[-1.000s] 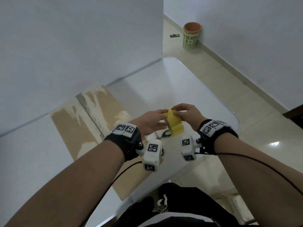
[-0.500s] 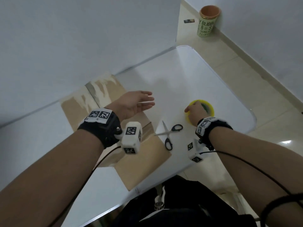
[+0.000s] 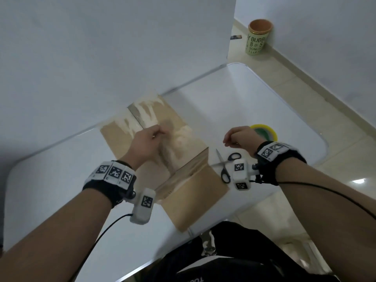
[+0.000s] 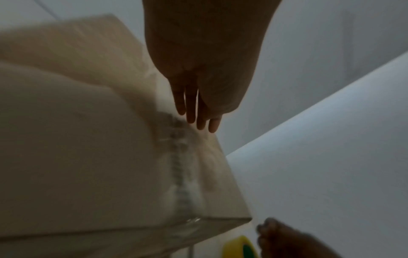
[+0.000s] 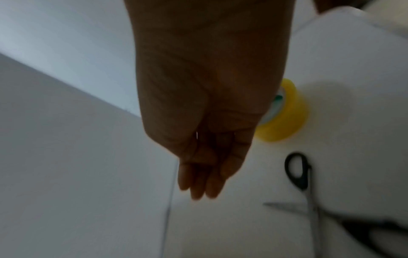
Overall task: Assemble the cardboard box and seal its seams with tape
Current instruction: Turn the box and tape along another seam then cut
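cardboard box (image 3: 162, 159) lies flat on the white table (image 3: 244, 110), with one tape roll (image 3: 270, 132) and one pair of scissors (image 3: 225, 165) just to the right of it. the left hand (image 3: 145, 146) hangs over the box and the right hand (image 3: 241, 139) hangs just right of it, both with loose fingers holding nothing. the flat box could slide or flop back when lifted, because the table looks smooth.
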The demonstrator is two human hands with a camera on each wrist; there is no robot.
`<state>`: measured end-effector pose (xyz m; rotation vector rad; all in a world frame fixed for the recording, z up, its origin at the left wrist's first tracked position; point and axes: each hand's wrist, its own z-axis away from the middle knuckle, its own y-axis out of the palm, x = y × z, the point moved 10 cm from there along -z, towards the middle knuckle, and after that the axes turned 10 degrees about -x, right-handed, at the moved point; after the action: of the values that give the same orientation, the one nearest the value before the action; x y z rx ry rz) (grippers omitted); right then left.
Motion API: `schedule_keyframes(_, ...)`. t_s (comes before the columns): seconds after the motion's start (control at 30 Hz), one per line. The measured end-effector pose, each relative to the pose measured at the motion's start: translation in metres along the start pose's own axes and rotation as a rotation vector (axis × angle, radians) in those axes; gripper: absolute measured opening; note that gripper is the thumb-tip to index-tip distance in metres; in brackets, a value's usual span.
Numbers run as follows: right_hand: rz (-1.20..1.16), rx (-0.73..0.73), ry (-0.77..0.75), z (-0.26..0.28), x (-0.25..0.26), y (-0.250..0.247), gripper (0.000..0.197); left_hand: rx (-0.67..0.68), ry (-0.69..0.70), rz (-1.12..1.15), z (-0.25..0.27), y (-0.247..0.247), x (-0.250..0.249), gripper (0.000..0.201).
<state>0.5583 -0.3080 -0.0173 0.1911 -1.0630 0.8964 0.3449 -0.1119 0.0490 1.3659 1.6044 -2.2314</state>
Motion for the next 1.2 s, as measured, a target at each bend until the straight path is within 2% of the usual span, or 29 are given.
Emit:
schedule_keyframes(0.07,-0.104,0.191,0.070,0.030,0.004,0.032,0.035,0.045,0.168,-0.078,0.017,0.000,0.006,0.030)
schedule_keyframes(0.13,-0.039,0.392,0.129,0.060,-0.004,0.065,0.032,0.108,0.312,-0.138,0.031,0.006,0.013,0.035)
schedule_keyframes(0.23,0.105,0.600,0.147,0.094,-0.021,0.110,0.031,0.192,0.362,-0.324,0.042,0.021,0.033,0.044)
schedule_keyframes(0.3,0.038,0.641,0.119,0.105,-0.022,0.136,0.031,0.208,0.362,-0.434,0.048,0.028,0.041,0.049)
schedule_keyframes(0.4,-0.108,0.574,0.075,0.109,-0.014,0.161,0.034,0.199,0.367,-0.506,0.053,0.032,0.043,0.050)
schedule_keyframes(0.53,-0.139,0.441,0.063,0.102,-0.017,0.168,0.040,0.180,0.368,-0.519,0.055,0.034,0.045,0.050)
schedule_keyframes(0.67,-0.206,0.473,0.114,0.102,-0.027,0.171,0.040,0.194,0.378,-0.519,0.057,0.035,0.046,0.051)
schedule_keyframes(0.73,-0.161,0.430,0.148,0.097,-0.041,0.170,0.037,0.190,0.382,-0.537,0.058,0.035,0.045,0.051)
schedule_keyframes(0.83,-0.010,0.268,0.166,0.080,-0.063,0.163,0.034,0.189,0.374,-0.554,0.057,0.037,0.046,0.051)
schedule_keyframes(0.9,0.143,0.175,0.154,0.065,-0.072,0.160,0.020,0.194,0.373,-0.557,0.059,0.037,0.046,0.051)
schedule_keyframes(0.93,0.249,0.169,0.158,0.055,-0.085,0.161,0.020,0.198,0.373,-0.555,0.058,0.036,0.046,0.051)
schedule_keyframes(1.0,0.469,0.135,0.165,0.026,-0.118,0.157,0.039,0.207,0.367,-0.545,0.059,0.036,0.044,0.051)
schedule_keyframes(1.03,0.513,0.108,0.140,0.021,-0.119,0.153,0.032,0.210,0.366,-0.542,0.060,0.036,0.042,0.051)
schedule_keyframes(1.07,0.508,0.091,0.091,0.025,-0.108,0.150,0.017,0.211,0.364,-0.539,0.060,0.035,0.042,0.051)
schedule_keyframes(1.1,0.463,0.096,0.059,0.045,-0.085,0.149,0.012,0.210,0.361,-0.538,0.060,0.035,0.042,0.052)
schedule_keyframes(1.17,0.334,0.100,0.042,0.060,-0.067,0.145,0.023,0.207,0.367,-0.571,0.061,0.036,0.042,0.061)
schedule_keyframes(1.2,0.300,0.089,0.060,0.062,-0.065,0.144,0.023,0.210,0.381,-0.607,0.062,0.037,0.042,0.071)
